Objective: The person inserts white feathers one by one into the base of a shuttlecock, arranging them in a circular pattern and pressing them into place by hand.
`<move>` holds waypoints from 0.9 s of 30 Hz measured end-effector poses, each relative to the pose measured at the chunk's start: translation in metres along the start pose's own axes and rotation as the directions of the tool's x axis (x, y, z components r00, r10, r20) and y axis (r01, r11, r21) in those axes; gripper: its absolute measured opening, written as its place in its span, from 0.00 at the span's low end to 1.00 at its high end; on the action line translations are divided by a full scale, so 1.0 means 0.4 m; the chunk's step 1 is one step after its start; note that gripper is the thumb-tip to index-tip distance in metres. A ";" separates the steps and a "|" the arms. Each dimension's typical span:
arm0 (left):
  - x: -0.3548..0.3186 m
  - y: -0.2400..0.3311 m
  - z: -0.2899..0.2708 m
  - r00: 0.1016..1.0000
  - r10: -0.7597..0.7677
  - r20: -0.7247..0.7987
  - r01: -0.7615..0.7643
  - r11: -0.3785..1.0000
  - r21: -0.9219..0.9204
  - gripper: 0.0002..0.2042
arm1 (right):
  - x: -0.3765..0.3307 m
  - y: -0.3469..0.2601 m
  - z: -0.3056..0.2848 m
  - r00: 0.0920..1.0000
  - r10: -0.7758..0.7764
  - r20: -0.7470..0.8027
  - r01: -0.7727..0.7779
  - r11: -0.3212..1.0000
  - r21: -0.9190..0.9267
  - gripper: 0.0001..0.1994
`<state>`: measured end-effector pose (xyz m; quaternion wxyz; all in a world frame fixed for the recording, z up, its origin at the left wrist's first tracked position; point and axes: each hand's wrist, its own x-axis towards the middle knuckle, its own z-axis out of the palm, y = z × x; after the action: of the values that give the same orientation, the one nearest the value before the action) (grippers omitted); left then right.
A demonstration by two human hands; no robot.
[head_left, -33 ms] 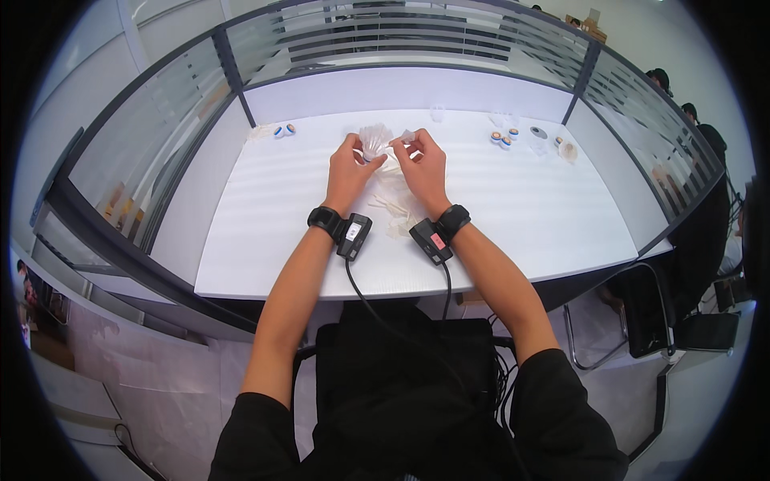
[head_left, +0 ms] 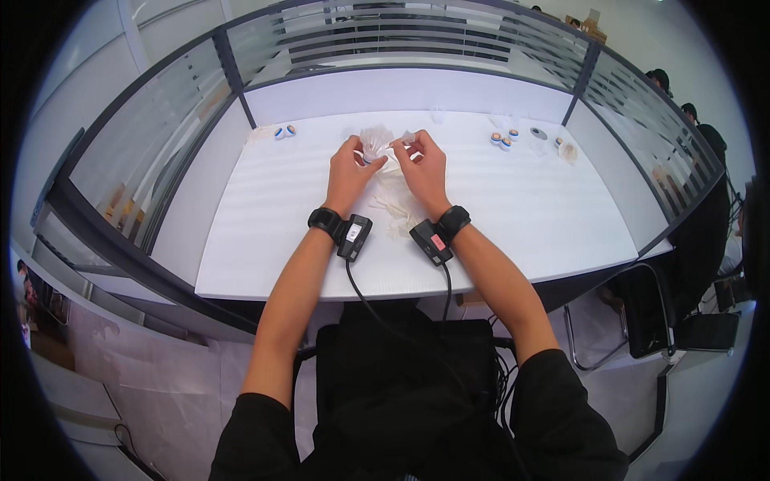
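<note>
Near the middle of the desk, my left hand (head_left: pixel 348 171) is closed, thumb and fingers pinching a clear, crinkled plastic piece (head_left: pixel 375 139) that fans upward and looks like a gathered bag. Something small and blue shows at its base by my left thumb, mostly hidden. Just to the right, my right hand (head_left: pixel 423 166) pinches a small translucent strip (head_left: pixel 408 136) between thumb and fingers. Both sets of fingertips are close together. Crumpled cream-coloured strips (head_left: pixel 395 210) lie on the desk below and between my hands.
Two small blue-and-white round pieces with orange tops (head_left: pixel 285 131) sit at the far left; several similar ones (head_left: pixel 501 140) stand at the right. Beyond those lie a grey disc (head_left: pixel 539 134) and a cream-coloured round piece (head_left: pixel 567 152). Partition panels (head_left: pixel 409 90) enclose the white desk (head_left: pixel 265 232).
</note>
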<state>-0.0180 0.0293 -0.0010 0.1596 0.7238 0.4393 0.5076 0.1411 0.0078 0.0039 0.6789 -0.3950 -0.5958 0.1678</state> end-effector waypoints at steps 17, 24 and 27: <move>-0.005 0.011 -0.010 0.999 0.026 -0.041 -0.026 1.000 -0.016 0.19 | -0.001 0.009 0.002 1.000 0.000 0.030 0.002 0.997 -0.078 0.12; -0.007 0.007 -0.011 0.999 -0.022 -0.025 0.022 0.999 0.032 0.19 | -0.004 0.015 -0.001 0.999 0.009 0.049 -0.006 0.997 -0.072 0.13; -0.006 0.007 -0.012 0.999 -0.005 -0.034 0.006 1.000 0.025 0.19 | -0.003 0.011 0.000 0.998 -0.010 0.058 0.013 0.999 -0.052 0.13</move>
<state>-0.0210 0.0248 0.0016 0.1446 0.7160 0.4502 0.5137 0.1418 0.0097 -0.0002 0.6519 -0.4042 -0.6214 0.1596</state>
